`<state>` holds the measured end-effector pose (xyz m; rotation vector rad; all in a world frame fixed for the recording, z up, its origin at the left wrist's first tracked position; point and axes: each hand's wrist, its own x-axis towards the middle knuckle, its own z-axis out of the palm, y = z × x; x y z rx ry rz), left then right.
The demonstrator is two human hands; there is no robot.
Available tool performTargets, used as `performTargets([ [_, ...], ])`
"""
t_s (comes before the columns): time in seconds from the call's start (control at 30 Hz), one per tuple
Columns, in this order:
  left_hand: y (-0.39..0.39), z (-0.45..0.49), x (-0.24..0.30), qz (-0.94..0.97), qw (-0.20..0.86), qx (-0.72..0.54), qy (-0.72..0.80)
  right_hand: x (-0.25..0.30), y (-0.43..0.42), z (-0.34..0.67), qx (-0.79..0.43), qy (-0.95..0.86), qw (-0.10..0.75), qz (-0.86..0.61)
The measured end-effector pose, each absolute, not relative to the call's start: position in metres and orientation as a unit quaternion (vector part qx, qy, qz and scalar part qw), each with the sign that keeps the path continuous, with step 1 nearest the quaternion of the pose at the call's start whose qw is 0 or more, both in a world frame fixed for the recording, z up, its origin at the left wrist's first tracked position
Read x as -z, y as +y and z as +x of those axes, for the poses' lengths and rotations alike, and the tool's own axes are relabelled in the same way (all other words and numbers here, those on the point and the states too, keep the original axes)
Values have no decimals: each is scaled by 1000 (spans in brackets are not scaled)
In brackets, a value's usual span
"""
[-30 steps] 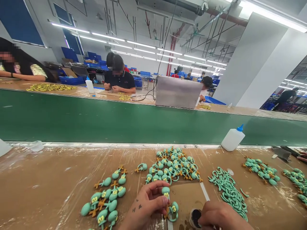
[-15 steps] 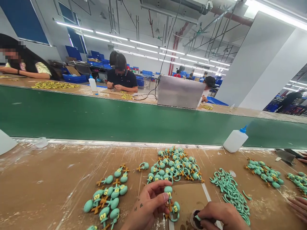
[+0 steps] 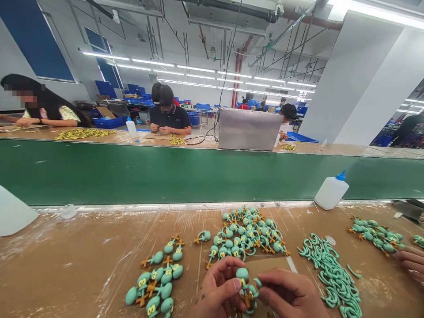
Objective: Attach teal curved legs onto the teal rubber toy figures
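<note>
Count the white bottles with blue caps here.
2: one bottle on the far bench, one nearer bottle right of centre on the near table. The cut-off white object at left might be another.

This is a factory assembly hall: rows of tube lights (image 3: 106, 56) run beneath bare ceiling pipes (image 3: 326, 22), blue bins (image 3: 111, 123) stand further back, co-workers (image 3: 179, 118) sit along a green strip (image 3: 165, 174) resembling a conveyor belt, and matching green-headed figures (image 3: 248, 232) and curved green pieces (image 3: 333, 271) lie heaped near a squeeze bottle (image 3: 331, 193) on a brown worktop (image 3: 96, 254)
</note>
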<state>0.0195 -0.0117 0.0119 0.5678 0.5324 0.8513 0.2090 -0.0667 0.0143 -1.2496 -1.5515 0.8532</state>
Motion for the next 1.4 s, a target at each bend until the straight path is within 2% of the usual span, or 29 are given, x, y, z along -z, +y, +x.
performTargets([
  [0.43,-15,19,-12,283,831,-398,267,-9,-62,204,-352,-638,464,-503],
  [0.7,-17,23,-9,280,800,-437,300,-20,-60,205,-359,-636,404,-551],
  [0.87,-16,26,-13,281,782,-453,323,-23,-55,194,-366,-618,428,-549],
  [1.03,-10,23,-15,326,753,-458,341,-28,-50,200,-277,-649,447,-550],
  [1.1,-1,12,-16,390,681,-479,392,-35,-51,222,-215,-654,415,-595],
  [1.17,13,-3,-17,472,564,-480,478,-42,-56,254,-175,-659,335,-650],
  [1.27,33,-24,-17,580,417,-388,582,-49,-73,304,-133,-677,221,-689],
  [1.4,45,-32,-14,650,339,-308,606,-40,-97,339,-115,-711,125,-682],
])
